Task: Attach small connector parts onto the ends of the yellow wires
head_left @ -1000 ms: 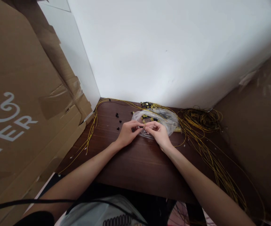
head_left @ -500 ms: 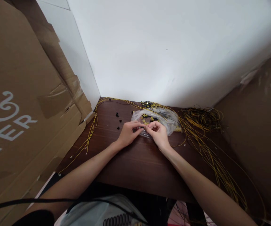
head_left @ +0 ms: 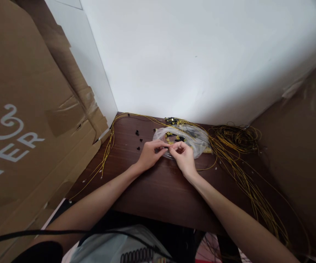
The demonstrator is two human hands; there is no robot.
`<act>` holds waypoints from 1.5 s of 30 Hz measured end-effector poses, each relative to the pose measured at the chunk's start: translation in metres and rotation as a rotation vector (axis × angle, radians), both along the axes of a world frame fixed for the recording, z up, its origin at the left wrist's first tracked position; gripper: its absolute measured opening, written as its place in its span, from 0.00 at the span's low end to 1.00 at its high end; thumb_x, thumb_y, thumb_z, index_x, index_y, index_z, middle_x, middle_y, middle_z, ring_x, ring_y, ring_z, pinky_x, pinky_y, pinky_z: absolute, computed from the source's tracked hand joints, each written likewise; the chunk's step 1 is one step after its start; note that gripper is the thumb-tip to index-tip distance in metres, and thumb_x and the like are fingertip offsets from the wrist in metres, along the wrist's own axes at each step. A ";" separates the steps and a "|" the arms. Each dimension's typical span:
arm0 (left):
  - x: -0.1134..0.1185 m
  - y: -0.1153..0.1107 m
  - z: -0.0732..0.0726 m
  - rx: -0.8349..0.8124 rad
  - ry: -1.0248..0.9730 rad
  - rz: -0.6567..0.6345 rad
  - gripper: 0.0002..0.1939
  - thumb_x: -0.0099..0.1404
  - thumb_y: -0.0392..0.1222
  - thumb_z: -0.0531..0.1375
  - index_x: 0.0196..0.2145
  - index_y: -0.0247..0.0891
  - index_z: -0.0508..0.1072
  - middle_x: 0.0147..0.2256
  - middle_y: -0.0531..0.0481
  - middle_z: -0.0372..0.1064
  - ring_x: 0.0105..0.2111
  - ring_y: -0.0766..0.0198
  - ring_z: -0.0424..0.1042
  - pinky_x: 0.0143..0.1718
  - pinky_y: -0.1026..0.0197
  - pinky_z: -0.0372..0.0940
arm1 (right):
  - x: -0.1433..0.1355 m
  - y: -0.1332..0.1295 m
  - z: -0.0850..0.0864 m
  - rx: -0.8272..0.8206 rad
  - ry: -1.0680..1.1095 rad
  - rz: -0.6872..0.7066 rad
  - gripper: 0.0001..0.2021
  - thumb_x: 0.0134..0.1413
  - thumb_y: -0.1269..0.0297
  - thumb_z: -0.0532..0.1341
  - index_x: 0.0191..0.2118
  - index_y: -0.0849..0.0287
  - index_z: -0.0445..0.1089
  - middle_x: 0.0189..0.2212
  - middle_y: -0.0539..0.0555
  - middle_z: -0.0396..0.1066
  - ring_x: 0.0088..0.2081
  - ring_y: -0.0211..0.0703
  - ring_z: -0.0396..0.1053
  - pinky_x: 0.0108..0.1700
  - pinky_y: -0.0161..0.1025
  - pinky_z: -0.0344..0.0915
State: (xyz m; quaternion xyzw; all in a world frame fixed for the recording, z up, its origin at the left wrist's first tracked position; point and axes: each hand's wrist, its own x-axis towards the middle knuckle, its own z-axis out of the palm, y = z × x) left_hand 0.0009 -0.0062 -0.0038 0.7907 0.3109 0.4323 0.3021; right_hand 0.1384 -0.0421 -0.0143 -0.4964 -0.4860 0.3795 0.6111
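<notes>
My left hand (head_left: pixel 151 155) is closed in a pinch on a small black part (head_left: pixel 165 147), which shows as a dark sliver at its fingertips. Close against it, my right hand (head_left: pixel 184 157) pinches thumb and forefinger together; what lies between them is too small to make out. A thin yellow wire (head_left: pixel 209 169) passes behind my right wrist, and its end is hidden. Both hands are over the near edge of a clear plastic bag (head_left: pixel 160 134) with yellow pieces (head_left: pixel 169 139) and black pieces (head_left: pixel 179 138) in it.
Several loose black pieces (head_left: pixel 137 133) lie left of the bag on the brown table (head_left: pixel 147 193). Long yellow wires (head_left: pixel 245 179) spread along the right, with a coiled bundle (head_left: pixel 234 138) behind. Cardboard (head_left: pixel 37 109) stands left, and a white wall (head_left: pixel 174 62) closes the back.
The hands stay together at almost the same spot, with only slight finger movement. The whole view has shifted a little.
</notes>
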 end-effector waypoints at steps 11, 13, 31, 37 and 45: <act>0.000 0.000 -0.001 0.028 0.001 -0.003 0.09 0.57 0.32 0.58 0.35 0.35 0.76 0.32 0.47 0.73 0.30 0.65 0.70 0.31 0.65 0.63 | 0.000 0.001 -0.003 0.021 -0.015 -0.036 0.06 0.41 0.67 0.62 0.25 0.58 0.62 0.22 0.48 0.63 0.25 0.37 0.61 0.29 0.35 0.59; 0.001 0.000 0.000 0.035 0.000 0.005 0.09 0.57 0.32 0.58 0.35 0.35 0.76 0.32 0.47 0.73 0.30 0.66 0.70 0.31 0.65 0.63 | 0.001 0.002 -0.002 0.024 -0.016 -0.016 0.06 0.42 0.66 0.62 0.25 0.58 0.62 0.22 0.47 0.63 0.25 0.36 0.61 0.29 0.35 0.58; 0.000 0.001 -0.002 0.056 -0.005 -0.006 0.09 0.57 0.32 0.57 0.35 0.35 0.76 0.31 0.48 0.72 0.29 0.67 0.68 0.30 0.66 0.62 | 0.004 0.004 0.001 -0.019 0.063 0.053 0.11 0.39 0.62 0.64 0.28 0.57 0.62 0.23 0.47 0.62 0.25 0.36 0.61 0.31 0.36 0.59; 0.000 0.001 -0.002 0.115 0.010 -0.029 0.10 0.58 0.31 0.56 0.36 0.36 0.76 0.32 0.47 0.72 0.32 0.66 0.69 0.33 0.64 0.63 | 0.004 0.004 -0.001 0.018 0.004 0.034 0.08 0.40 0.66 0.62 0.26 0.57 0.60 0.22 0.46 0.60 0.24 0.35 0.59 0.28 0.35 0.57; 0.001 0.000 -0.007 0.262 0.071 -0.059 0.13 0.58 0.29 0.54 0.38 0.36 0.74 0.34 0.46 0.71 0.36 0.65 0.69 0.38 0.62 0.65 | 0.002 0.001 -0.005 0.054 -0.131 -0.021 0.09 0.39 0.71 0.59 0.25 0.56 0.55 0.22 0.45 0.59 0.23 0.34 0.56 0.27 0.33 0.56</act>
